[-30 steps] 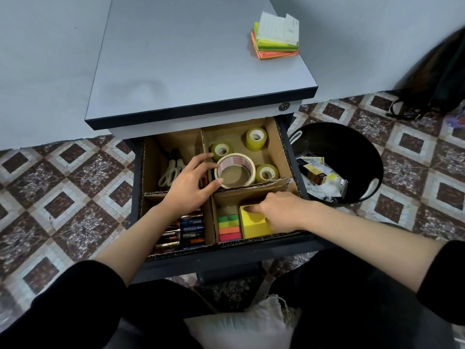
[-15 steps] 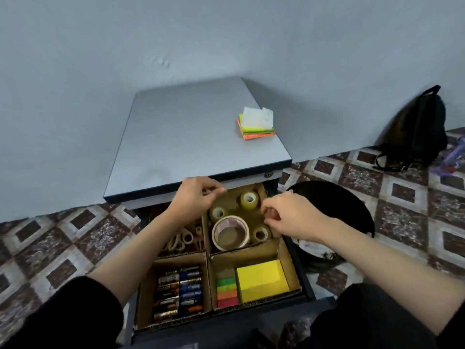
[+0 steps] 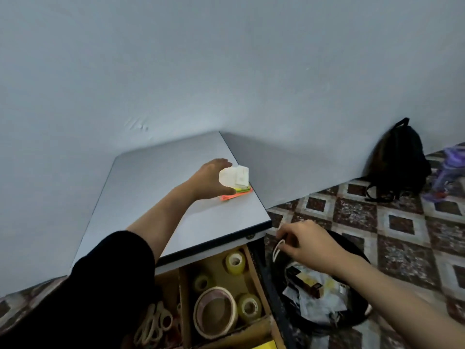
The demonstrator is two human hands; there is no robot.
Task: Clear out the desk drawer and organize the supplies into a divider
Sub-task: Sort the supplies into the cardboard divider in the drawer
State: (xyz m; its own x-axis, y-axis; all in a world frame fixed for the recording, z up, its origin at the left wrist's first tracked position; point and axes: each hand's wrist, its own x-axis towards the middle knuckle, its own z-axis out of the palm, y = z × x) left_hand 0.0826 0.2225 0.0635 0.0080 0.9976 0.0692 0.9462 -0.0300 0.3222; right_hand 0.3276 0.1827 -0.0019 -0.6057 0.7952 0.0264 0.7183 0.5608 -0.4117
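Note:
On the grey desk top (image 3: 156, 187), my left hand (image 3: 210, 180) reaches to a stack of sticky notes (image 3: 239, 193) in orange and green. Its fingers and thumb curl round the white notes (image 3: 235, 175) on top. My right hand (image 3: 309, 245) hovers over the black bin (image 3: 357, 321), fingers curled, beside the bin's white handle (image 3: 276, 250); I cannot see whether it holds anything. Below, the open drawer shows its cardboard divider (image 3: 185, 311). One compartment holds a large tape roll (image 3: 215, 312) and three small ones (image 3: 235, 263), another holds scissors (image 3: 153, 323).
The bin holds crumpled paper and a small box (image 3: 309, 285). A black backpack (image 3: 397, 159) leans on the wall at the right, with a purple object (image 3: 450, 170) beside it. A yellow pad's corner (image 3: 266, 345) shows at the bottom edge. The floor is patterned tile.
My left hand rose from the drawer to the sticky notes on the desk top. My right hand moved right from the tape compartment to above the bin. The view tilted up.

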